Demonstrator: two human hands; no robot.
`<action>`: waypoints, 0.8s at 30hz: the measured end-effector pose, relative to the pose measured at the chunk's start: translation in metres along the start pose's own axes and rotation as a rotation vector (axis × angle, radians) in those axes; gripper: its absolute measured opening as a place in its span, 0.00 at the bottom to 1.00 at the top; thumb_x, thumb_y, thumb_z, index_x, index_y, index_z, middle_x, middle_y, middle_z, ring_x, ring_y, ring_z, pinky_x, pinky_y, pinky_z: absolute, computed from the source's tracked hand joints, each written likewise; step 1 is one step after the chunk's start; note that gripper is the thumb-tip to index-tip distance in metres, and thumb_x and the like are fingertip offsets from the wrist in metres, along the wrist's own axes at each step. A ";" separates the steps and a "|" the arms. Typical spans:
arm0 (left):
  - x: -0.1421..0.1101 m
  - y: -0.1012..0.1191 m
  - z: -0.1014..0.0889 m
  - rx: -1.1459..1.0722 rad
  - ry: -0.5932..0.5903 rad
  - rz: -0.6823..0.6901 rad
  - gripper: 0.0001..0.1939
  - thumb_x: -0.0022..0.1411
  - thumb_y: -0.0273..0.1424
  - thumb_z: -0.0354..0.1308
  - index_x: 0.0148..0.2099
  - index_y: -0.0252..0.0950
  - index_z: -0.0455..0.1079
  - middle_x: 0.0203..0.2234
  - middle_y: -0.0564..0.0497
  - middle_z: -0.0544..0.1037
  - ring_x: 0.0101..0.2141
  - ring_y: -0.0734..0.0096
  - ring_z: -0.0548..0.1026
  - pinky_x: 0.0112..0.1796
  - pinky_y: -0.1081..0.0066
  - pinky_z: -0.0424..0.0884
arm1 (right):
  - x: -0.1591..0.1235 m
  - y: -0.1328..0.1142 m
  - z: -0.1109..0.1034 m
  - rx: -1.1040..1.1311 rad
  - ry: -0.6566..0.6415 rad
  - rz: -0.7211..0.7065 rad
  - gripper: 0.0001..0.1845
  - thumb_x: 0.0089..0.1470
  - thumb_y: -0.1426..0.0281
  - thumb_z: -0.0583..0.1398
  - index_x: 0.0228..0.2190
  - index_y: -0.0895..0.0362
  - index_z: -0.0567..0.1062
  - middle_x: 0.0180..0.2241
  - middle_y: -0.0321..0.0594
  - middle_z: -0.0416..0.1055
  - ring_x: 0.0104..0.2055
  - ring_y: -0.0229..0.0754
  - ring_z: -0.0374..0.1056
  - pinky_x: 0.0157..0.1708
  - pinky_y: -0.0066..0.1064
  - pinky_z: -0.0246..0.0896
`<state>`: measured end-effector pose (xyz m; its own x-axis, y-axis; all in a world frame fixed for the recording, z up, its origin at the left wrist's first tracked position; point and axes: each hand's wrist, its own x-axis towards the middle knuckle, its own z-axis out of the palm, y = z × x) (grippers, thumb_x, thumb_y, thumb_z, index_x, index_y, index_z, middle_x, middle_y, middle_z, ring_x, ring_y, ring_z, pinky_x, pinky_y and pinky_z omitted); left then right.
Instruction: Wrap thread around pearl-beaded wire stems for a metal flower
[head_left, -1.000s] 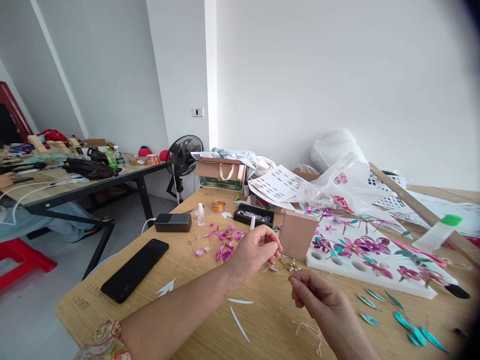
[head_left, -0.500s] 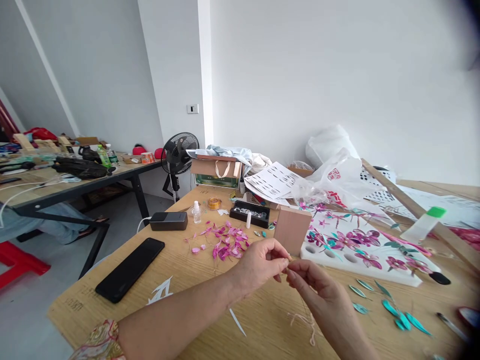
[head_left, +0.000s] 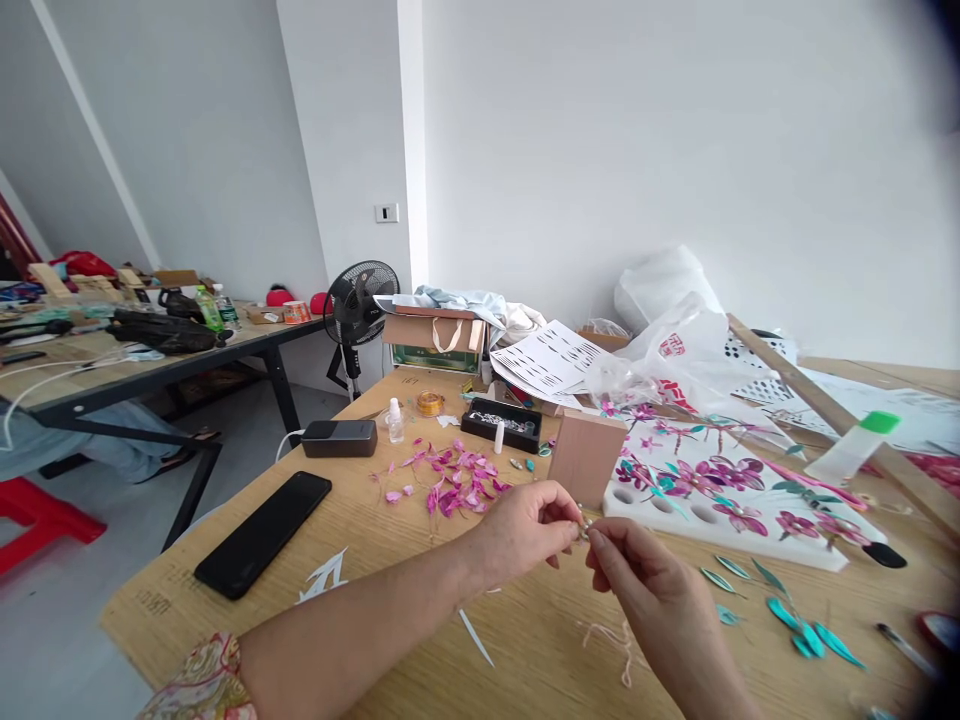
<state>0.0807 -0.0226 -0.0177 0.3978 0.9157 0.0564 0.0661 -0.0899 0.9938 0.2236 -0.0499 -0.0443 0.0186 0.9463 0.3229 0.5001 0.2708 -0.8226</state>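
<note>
My left hand (head_left: 525, 530) and my right hand (head_left: 637, 580) meet above the wooden table (head_left: 390, 610), fingertips pinched together on a tiny bead-and-wire piece (head_left: 584, 528). Both hands are closed in a pinch; the piece is too small to see clearly. Behind them stands a small wooden block (head_left: 586, 458). A pile of pink petals (head_left: 457, 485) lies to the left of the block. A white foam board (head_left: 720, 490) with pink flowers and teal leaves stuck in it lies to the right. Loose teal leaves (head_left: 799, 625) lie near my right hand.
A black phone (head_left: 264, 533) and a power bank (head_left: 339, 438) lie on the left. A small black tray (head_left: 501, 425), a copper wire spool (head_left: 430, 403), a tiny bottle (head_left: 394, 421), papers, plastic bags and a fan (head_left: 358, 315) stand further back. Another person sits at the far left table (head_left: 150, 365).
My hands came together from apart, and now pinch the small piece between both sets of fingertips. The view shifted slightly left and down.
</note>
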 end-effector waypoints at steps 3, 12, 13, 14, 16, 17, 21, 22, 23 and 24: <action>0.000 0.002 0.000 -0.006 -0.010 -0.009 0.04 0.46 0.24 0.50 0.29 0.33 0.63 0.20 0.56 0.65 0.23 0.79 0.65 0.21 0.78 0.64 | 0.000 0.001 0.001 -0.114 0.003 -0.043 0.14 0.52 0.59 0.50 0.24 0.54 0.68 0.16 0.33 0.67 0.16 0.36 0.64 0.17 0.24 0.57; 0.000 -0.002 -0.001 0.142 -0.026 -0.013 0.05 0.47 0.25 0.50 0.30 0.34 0.63 0.20 0.57 0.64 0.21 0.81 0.63 0.21 0.78 0.62 | -0.002 0.005 0.000 -0.227 0.037 -0.200 0.13 0.52 0.61 0.51 0.26 0.54 0.71 0.17 0.32 0.68 0.18 0.36 0.64 0.18 0.23 0.57; 0.001 -0.004 -0.002 0.172 -0.026 -0.001 0.05 0.48 0.25 0.50 0.31 0.34 0.64 0.21 0.57 0.65 0.21 0.81 0.63 0.22 0.79 0.61 | -0.002 0.005 0.000 -0.232 0.037 -0.197 0.13 0.52 0.61 0.51 0.26 0.54 0.70 0.17 0.32 0.67 0.18 0.35 0.64 0.18 0.23 0.57; 0.001 -0.006 -0.002 0.199 -0.026 0.014 0.06 0.48 0.26 0.50 0.31 0.34 0.64 0.21 0.57 0.65 0.22 0.81 0.63 0.22 0.79 0.61 | -0.002 0.005 0.000 -0.236 0.034 -0.194 0.13 0.52 0.61 0.51 0.26 0.54 0.70 0.17 0.32 0.67 0.18 0.35 0.64 0.18 0.23 0.56; 0.001 -0.009 -0.002 0.246 -0.026 0.041 0.06 0.49 0.27 0.50 0.32 0.35 0.65 0.22 0.57 0.66 0.22 0.81 0.64 0.23 0.78 0.60 | -0.003 0.005 0.000 -0.240 0.032 -0.188 0.13 0.53 0.61 0.51 0.25 0.54 0.69 0.16 0.31 0.66 0.17 0.35 0.63 0.18 0.23 0.56; 0.001 -0.009 -0.003 0.262 -0.027 0.049 0.07 0.49 0.27 0.50 0.33 0.35 0.65 0.22 0.57 0.66 0.23 0.80 0.64 0.23 0.78 0.59 | -0.003 0.005 0.001 -0.243 0.034 -0.184 0.13 0.53 0.61 0.51 0.24 0.54 0.69 0.15 0.31 0.65 0.17 0.35 0.62 0.17 0.23 0.55; 0.002 -0.008 -0.004 0.292 -0.035 0.049 0.07 0.49 0.28 0.50 0.32 0.35 0.65 0.22 0.57 0.66 0.24 0.80 0.64 0.23 0.78 0.59 | -0.003 0.004 0.002 -0.265 0.050 -0.188 0.12 0.53 0.61 0.50 0.24 0.54 0.67 0.13 0.29 0.64 0.14 0.34 0.61 0.16 0.22 0.54; 0.002 -0.008 -0.004 0.294 -0.037 0.051 0.07 0.49 0.28 0.50 0.32 0.35 0.65 0.22 0.57 0.66 0.24 0.79 0.64 0.23 0.78 0.59 | -0.003 0.005 0.003 -0.265 0.050 -0.189 0.12 0.53 0.62 0.50 0.24 0.54 0.67 0.13 0.29 0.64 0.14 0.34 0.61 0.16 0.22 0.54; 0.002 -0.008 -0.004 0.297 -0.037 0.054 0.07 0.49 0.28 0.50 0.32 0.35 0.65 0.22 0.56 0.66 0.24 0.79 0.64 0.23 0.78 0.59 | -0.003 0.005 0.003 -0.266 0.050 -0.189 0.12 0.53 0.62 0.50 0.24 0.54 0.67 0.14 0.30 0.65 0.15 0.34 0.61 0.16 0.22 0.54; 0.002 -0.007 -0.004 0.302 -0.036 0.059 0.07 0.49 0.28 0.49 0.32 0.35 0.65 0.22 0.57 0.66 0.24 0.79 0.64 0.24 0.78 0.59 | -0.003 0.006 0.003 -0.266 0.050 -0.188 0.12 0.53 0.62 0.50 0.25 0.54 0.67 0.15 0.30 0.65 0.16 0.34 0.62 0.17 0.23 0.55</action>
<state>0.0773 -0.0181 -0.0245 0.4412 0.8914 0.1040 0.3087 -0.2596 0.9150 0.2236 -0.0510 -0.0515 -0.0560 0.8726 0.4852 0.7075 0.3776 -0.5974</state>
